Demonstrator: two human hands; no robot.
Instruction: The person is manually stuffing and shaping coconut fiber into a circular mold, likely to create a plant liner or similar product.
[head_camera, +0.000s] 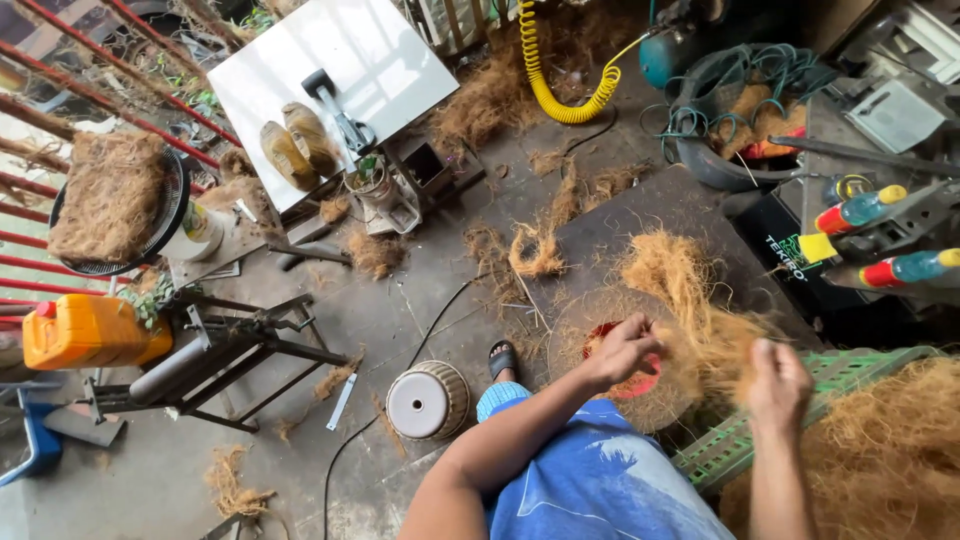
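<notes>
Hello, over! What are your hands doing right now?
Left hand pressing coconut fibre onto round fibre-covered form. Right hand pinching a fibre tuft. Nothing blocking.

Taking the white board (335, 85) as landmark: two amber, plastic-wrapped packs (298, 145) lie side by side on its lower left part. Below and left of the board stands a white tub (195, 230) with a green and yellow label. Further down-left sits an orange jug (88, 330) with a red cap. Far right of the board, a black case (800, 262) bears white and green lettering
</notes>
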